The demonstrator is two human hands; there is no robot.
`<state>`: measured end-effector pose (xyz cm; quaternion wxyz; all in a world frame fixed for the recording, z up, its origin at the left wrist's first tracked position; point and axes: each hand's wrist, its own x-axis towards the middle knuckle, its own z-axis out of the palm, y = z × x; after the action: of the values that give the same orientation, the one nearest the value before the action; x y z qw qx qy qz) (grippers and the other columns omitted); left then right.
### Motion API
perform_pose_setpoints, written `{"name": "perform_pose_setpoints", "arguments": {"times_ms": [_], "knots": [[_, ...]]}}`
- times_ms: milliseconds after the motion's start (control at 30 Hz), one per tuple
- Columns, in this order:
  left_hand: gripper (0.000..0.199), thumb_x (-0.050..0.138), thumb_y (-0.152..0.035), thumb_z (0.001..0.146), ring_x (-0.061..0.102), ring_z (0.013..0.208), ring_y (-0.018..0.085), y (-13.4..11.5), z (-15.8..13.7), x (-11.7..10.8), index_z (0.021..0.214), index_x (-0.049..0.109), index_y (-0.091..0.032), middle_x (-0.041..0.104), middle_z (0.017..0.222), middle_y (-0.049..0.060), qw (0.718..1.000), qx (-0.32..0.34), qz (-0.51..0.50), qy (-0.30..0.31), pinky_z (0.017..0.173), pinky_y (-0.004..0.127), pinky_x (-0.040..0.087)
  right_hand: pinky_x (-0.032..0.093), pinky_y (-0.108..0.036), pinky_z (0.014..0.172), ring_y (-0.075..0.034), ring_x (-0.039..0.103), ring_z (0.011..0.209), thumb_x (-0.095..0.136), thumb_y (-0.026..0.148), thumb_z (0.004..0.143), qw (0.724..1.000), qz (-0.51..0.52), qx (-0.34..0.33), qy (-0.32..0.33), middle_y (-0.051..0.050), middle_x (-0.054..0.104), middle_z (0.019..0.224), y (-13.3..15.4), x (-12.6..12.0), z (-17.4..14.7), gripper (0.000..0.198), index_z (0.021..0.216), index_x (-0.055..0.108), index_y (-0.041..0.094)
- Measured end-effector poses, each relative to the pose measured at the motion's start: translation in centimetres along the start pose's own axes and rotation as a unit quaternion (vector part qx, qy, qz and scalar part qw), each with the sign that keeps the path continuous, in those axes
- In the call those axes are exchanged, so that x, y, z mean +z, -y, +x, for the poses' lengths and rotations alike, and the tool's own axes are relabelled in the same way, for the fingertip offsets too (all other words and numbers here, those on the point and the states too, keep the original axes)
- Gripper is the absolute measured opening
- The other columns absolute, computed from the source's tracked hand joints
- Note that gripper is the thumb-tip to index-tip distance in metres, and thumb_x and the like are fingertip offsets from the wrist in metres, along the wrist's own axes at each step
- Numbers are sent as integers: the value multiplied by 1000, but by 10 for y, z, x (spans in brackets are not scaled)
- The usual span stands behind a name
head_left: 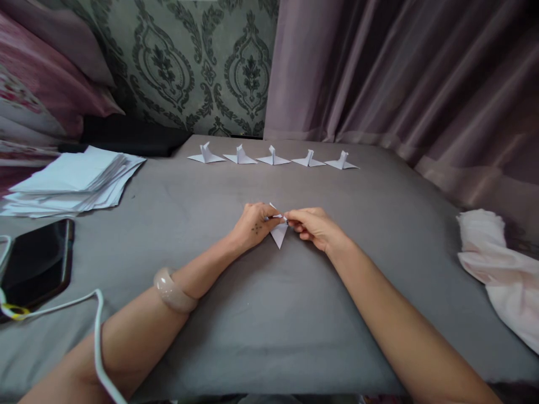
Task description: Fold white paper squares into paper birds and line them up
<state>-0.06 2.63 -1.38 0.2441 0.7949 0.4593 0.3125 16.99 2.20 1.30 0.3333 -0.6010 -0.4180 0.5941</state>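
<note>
White paper [279,235]: one small folded piece, between the two hands and just above or on the grey cloth [261,325]; which of the two, I cannot tell.
Paper's long axis: seems to run away from the person, near the middle of the view, with one sharp point aimed back toward the body; the far end is largely covered by fingers, though a small corner shows past them.
Left hand [255,225]: grasping the paper from its left side, thumb and fingers pinched over the upper part.
Right hand [316,227]: fingertips pinched at the paper's upper right edge; the paper lies to the left of this hand.
Nearer hand: neither, since both touch it; the left covers more of it, and the fingertips of the two all but meet.
Row: five folded shapes [273,157] stand beyond the hands, side by side, well apart from the held piece.
Stack [69,174]: loose white sheets, far to the left of the left hand.
Phone [37,261]: dark screen up, nearer the person than the stack, with a white cable [99,331] beside it.
</note>
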Motion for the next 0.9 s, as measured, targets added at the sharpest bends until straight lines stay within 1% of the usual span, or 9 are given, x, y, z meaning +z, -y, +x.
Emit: {"name": "perform_pose_setpoints", "arguments": {"times_ms": [100, 300, 500, 667, 767, 900], "knots": [[16, 61, -27, 88, 64, 83, 18, 2, 0, 1, 85, 76, -22, 75, 88, 4, 1000, 11, -16, 0, 78, 29, 46, 21, -15, 33, -3, 39, 45, 68, 19, 68, 1000, 23, 17, 13, 0, 56, 61, -2, -4, 2, 13, 59, 60, 15], [15, 62, -27, 87, 65, 81, 17, 3, 0, 2, 85, 75, -21, 74, 87, 3, 1000, 2, -27, -11, 75, 26, 47, 22, -13, 31, -3, 39, 45, 67, 18, 71, 999, 27, 7, 23, 1, 54, 58, -5, -3, 5, 15, 58, 60, 14], [17, 60, -26, 87, 66, 80, 16, 1, 0, 1, 85, 75, -20, 75, 87, 3, 999, 2, -32, -9, 74, 25, 47, 24, -13, 30, -3, 41, 45, 72, 19, 70, 1000, 14, 20, -1, 0, 55, 59, -5, -2, 5, 17, 59, 59, 15], [18, 60, -29, 87, 66, 79, 16, 0, 0, 1, 85, 76, -19, 74, 84, 3, 999, -5, -35, -10, 72, 24, 47, 25, -12, 30, -2, 42, 44, 66, 16, 75, 1000, 6, 21, 5, 1, 55, 59, -3, -2, 3, 17, 60, 59, 14], [18, 61, -30, 86, 66, 80, 16, 2, 0, 1, 86, 76, -20, 75, 86, 3, 999, -12, -41, -12, 72, 24, 47, 24, -13, 30, -2, 42, 43, 66, 16, 75, 1000, -3, 26, -1, 2, 54, 58, -2, -1, 2, 17, 60, 58, 14], [16, 62, -28, 86, 67, 82, 16, 2, -1, 2, 88, 77, -21, 75, 87, 3, 998, -4, -54, -16, 74, 25, 47, 23, -14, 29, -2, 42, 41, 66, 15, 75, 999, -17, 32, 2, 3, 53, 57, 0, -1, 1, 19, 59, 55, 15]]}}
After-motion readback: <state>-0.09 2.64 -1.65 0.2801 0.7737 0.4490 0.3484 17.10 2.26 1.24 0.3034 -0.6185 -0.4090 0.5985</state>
